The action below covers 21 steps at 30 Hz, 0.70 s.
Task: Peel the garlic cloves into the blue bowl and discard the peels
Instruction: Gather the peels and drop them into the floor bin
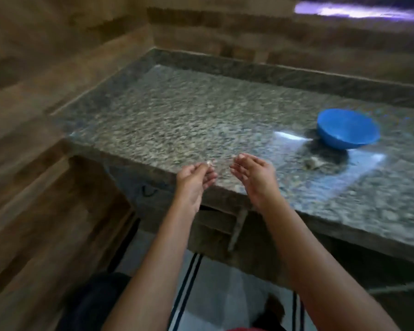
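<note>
The blue bowl (348, 131) stands on the speckled stone desk (177, 111), a small pale heap (313, 162) just in front of it, too blurred to tell cloves from peel. Well left of the bowl, over the desk's near edge, the left grip (195, 176) pinches a small pale bit (209, 163) at its fingertips; the right grip (255, 173), nearer the bowl, has fingers bunched, holding something or not I cannot tell

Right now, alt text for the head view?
Over the near edge of a speckled grey granite countertop, the left hand pinches a small pale piece, the right hand close beside it. A round blue bowl sits farther right, blurred pale scraps before it.
</note>
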{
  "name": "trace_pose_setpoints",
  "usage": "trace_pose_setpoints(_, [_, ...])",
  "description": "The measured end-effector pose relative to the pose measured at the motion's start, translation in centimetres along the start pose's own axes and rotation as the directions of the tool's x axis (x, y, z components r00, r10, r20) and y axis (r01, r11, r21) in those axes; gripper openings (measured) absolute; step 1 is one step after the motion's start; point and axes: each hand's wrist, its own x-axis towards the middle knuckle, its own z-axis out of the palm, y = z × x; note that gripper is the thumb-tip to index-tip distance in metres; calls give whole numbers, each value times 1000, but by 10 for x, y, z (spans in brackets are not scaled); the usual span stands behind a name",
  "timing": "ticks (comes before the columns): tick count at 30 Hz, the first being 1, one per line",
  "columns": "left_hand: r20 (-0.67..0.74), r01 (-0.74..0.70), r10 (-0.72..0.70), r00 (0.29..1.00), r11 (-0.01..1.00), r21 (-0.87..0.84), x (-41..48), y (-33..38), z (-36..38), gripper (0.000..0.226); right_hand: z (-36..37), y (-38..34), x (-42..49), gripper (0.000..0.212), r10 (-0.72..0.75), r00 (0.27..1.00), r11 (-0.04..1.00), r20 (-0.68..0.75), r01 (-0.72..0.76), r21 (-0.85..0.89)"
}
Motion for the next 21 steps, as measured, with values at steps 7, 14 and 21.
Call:
trace_pose_setpoints(7, [246,34,-66,967,991,130,15,-64,181,18,-137,-104,48,13,-109,978,993,-180,115,27])
trace_pose_setpoints(14, [256,-65,-49,965,905,420,30,-121,261,22,-226,-141,93,15,-84,944,996,-318,74,-45])
trace_pose_setpoints(21, [264,-93,-67,962,832,548,54,-133,288,8,-270,-137,136,23,-183,908,770,-378,-107,-629])
